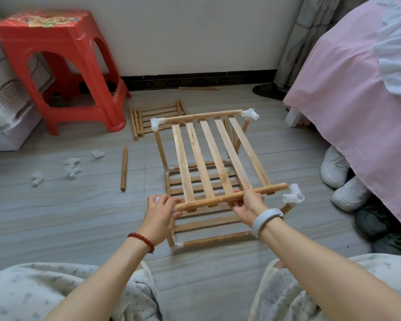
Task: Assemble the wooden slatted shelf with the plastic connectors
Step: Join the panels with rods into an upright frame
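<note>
Above grey floor tiles (pixel 56 205), both hands (pixel 160 210) (pixel 248 205) grip the pale five-slat panel's (pixel 208 158) round front rail (pixel 229 196).

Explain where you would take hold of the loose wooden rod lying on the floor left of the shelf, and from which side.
Grip the loose rod near its middle, coming down from above with the fingers across its width. It lies flat on the floor, pointing away from the person, bare tiles on both sides, so a mid-length pinch should lift it level. The connectors farther left lie apart from it.

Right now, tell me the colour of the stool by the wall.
Red stool, with a multicoloured printed top; the head view shows it.
</note>
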The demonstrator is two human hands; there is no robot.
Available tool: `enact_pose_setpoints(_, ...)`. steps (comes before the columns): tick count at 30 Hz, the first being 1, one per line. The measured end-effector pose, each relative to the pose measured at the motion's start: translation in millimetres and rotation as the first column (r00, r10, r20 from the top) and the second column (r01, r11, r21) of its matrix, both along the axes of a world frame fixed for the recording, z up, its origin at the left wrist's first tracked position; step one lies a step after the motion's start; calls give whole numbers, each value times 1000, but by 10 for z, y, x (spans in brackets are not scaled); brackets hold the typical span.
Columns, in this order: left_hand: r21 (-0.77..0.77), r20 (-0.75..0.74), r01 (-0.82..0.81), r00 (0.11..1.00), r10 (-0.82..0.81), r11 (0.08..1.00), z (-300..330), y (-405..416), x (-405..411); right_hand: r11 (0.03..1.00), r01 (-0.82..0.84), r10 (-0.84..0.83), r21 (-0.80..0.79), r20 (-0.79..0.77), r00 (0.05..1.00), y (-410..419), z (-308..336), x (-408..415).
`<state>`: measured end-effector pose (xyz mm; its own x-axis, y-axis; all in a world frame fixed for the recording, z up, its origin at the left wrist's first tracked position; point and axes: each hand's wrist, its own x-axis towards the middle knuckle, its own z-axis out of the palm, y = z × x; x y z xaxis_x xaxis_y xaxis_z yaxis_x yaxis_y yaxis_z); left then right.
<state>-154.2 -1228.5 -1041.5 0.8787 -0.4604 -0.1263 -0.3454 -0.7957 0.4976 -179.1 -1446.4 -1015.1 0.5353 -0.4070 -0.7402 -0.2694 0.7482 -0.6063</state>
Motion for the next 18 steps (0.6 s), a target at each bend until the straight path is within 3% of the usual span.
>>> enact_pose_setpoints(2,62,-18,5,1000,-3,998,43,-2,-3,999,-46,46,28,-2,999,-63,20,-58)
enact_pose_setpoints(5,266,96,-21,995,-5,964,151,-45,-1,985,-170,171,20,-62,983,-151,49,-101)
enact_pose_setpoints(8,246,216,54,970,-109,968,321,-318,-30,963,-268,268,17,-118,956,-249,116,-139)
enact_pose_setpoints(11,246,202,223,940,-275,943,442,-755,-40,932,-361,353,-28,-153,923,-337,160,-191)
enact_pose_setpoints(15,326,174,322,904,-391,889,409,-1263,5,780,-597,545,-185,-268,795,-471,244,-237)
enact_pose_setpoints(18,338,186,329,895,-405,882,320,-1524,48,605,-607,473,-516,-380,795,-746,371,-316)
